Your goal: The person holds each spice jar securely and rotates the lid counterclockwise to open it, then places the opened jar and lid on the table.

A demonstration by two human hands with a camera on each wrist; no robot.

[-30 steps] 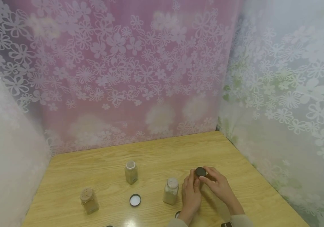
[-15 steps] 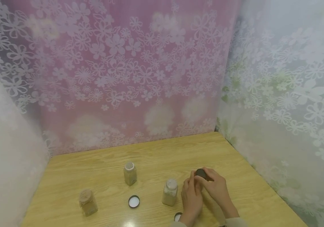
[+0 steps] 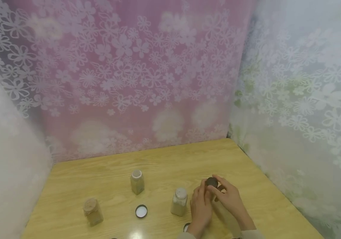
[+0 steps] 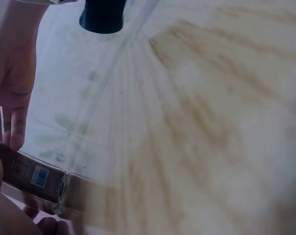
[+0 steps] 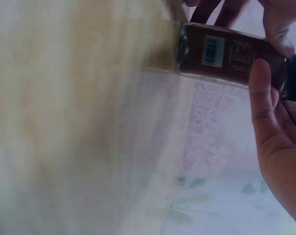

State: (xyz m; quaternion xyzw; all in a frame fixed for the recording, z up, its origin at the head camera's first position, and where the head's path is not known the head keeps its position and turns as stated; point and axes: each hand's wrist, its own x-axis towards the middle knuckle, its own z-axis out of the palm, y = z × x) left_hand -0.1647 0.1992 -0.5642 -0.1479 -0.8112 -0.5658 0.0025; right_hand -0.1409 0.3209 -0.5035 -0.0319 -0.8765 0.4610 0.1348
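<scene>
My left hand [image 3: 200, 207] grips a glass spice jar [image 5: 216, 51], upright on the table, holding dark reddish-brown contents. A barcode label [image 4: 39, 176] shows on its side in the left wrist view. With thumb and fingers, my right hand [image 3: 231, 198] pinches the round black lid [image 3: 211, 182] on top of this jar. In the head view the hands cover most of the jar's body. Just left of my left hand stands a lidless jar [image 3: 178, 203] of pale powder with a perforated white top. Partly behind my left wrist lies a loose black-rimmed lid [image 3: 186, 227].
A jar [image 3: 137, 182] with a white rim stands farther back on the wooden table [image 3: 170, 159]. Another jar [image 3: 93, 212] with a brownish top is at the left. An upturned black-rimmed lid [image 3: 141, 211] lies between them. Flowered curtains [image 3: 146, 73] enclose the table's back and sides.
My right fingers have shifted around the black lid, closing over it half a second ago and now more spread. The held jar and the other jars stay in place.
</scene>
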